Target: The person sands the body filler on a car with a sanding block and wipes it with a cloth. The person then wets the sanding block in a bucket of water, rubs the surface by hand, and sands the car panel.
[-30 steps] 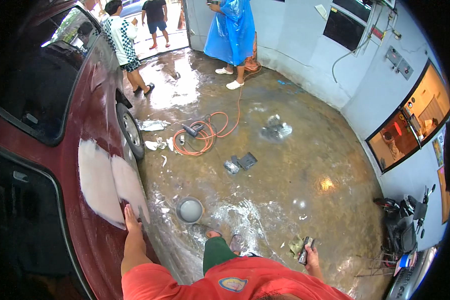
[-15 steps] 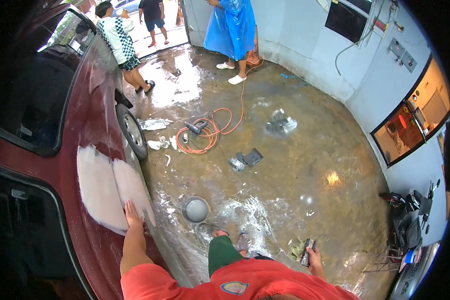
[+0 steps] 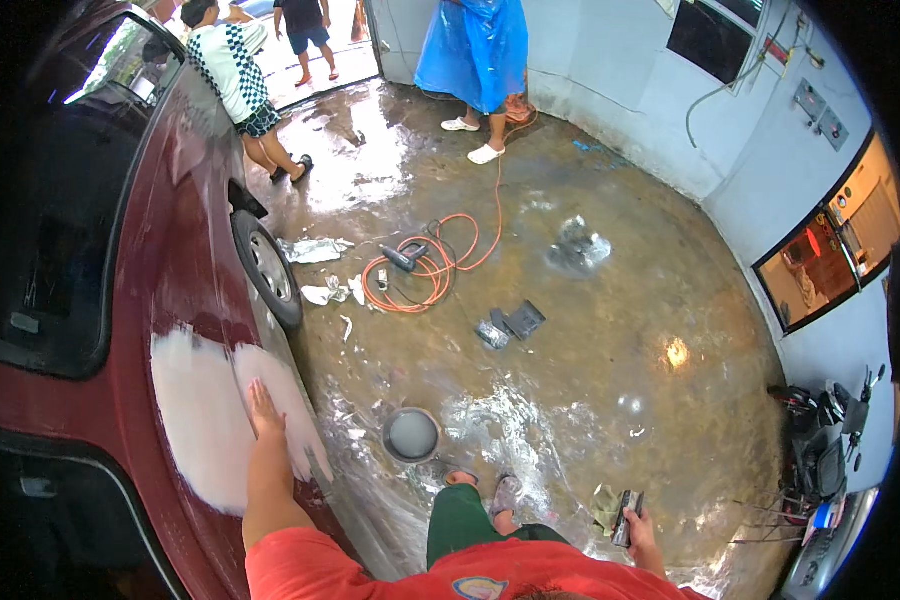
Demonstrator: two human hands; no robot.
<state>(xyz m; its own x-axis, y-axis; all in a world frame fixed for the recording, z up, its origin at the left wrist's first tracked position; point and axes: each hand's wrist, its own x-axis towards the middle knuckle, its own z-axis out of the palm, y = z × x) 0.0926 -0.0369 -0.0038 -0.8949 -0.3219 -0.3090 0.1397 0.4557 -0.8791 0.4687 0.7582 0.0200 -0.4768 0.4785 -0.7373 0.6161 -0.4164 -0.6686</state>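
Observation:
My left hand (image 3: pixel 264 412) lies flat, fingers stretched out, against a pale filler patch (image 3: pixel 198 425) on the side of a dark red vehicle (image 3: pixel 175 270). The patch spans a panel seam behind the wheel and has uneven, streaky edges. On my other side, low above the wet floor, my right hand (image 3: pixel 644 535) is closed around a dark, oblong block (image 3: pixel 626 517) that looks like a sanding block. A crumpled greenish piece (image 3: pixel 604 507) shows beside the block; whether it is attached cannot be told. By my feet stands a grey bucket (image 3: pixel 389 430) with cloudy liquid in it.
An orange hose or cord (image 3: pixel 450 285) lies coiled with a dark tool (image 3: pixel 404 258) on it. Dark flat pieces (image 3: pixel 522 320) and white scraps (image 3: pixel 322 292) litter the floor. A person in a blue raincoat (image 3: pixel 473 60) and others stand far off. A motorcycle (image 3: pixel 822 450) is at right.
My left hand has slid forward over the patch, from near its lower edge to its upper middle. My right hand still holds the block. The whole view has shifted slightly.

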